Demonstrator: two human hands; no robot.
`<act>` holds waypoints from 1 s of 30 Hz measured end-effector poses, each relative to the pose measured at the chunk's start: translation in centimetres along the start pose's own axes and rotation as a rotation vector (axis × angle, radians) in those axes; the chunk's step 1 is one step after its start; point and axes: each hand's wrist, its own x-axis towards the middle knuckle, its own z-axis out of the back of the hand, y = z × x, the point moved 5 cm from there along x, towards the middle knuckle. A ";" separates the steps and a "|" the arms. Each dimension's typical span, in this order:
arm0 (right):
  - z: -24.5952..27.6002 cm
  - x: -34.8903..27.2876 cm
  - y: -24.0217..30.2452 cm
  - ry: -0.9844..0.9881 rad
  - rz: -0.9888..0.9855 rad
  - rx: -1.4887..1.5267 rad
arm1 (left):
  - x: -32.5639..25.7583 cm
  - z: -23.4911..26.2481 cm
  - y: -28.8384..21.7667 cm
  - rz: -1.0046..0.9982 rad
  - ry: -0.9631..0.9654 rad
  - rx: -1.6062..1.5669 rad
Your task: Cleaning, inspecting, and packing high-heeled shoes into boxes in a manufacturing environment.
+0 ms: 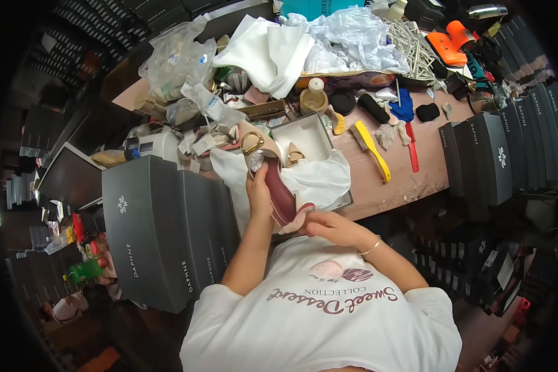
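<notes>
A crowded workroom around a cluttered counter (415, 180)

The pinkish counter carries crumpled plastic bags (353, 34), white cloth (269, 53), brushes and a yellow brush (372, 149). Dark grey boxes (161, 229) stand at its left, more stacked boxes (502, 149) at its right; dim shelving fills the far left.

Landmark: open white shoe box (311, 137), rectangular, at bench centre. Left of it, two dark grey rectangular boxes (161, 229) side by side, small white emblem and pale lettering on each. Right of it, row of matching dark grey boxes (486, 158) on end. Clear plastic bags (173, 59) heaped behind, upper left.
</notes>
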 end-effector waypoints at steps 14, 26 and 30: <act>0.5 2.2 4.2 -0.470 0.235 -0.733 | -2.1 -1.4 -0.2 -0.378 0.109 0.377; -1.5 2.1 4.7 -0.292 0.220 -0.879 | -2.3 -1.8 0.7 -0.334 0.082 0.328; -0.6 2.4 4.3 -0.336 0.145 -0.768 | -3.0 -4.4 -0.4 -0.351 0.287 0.400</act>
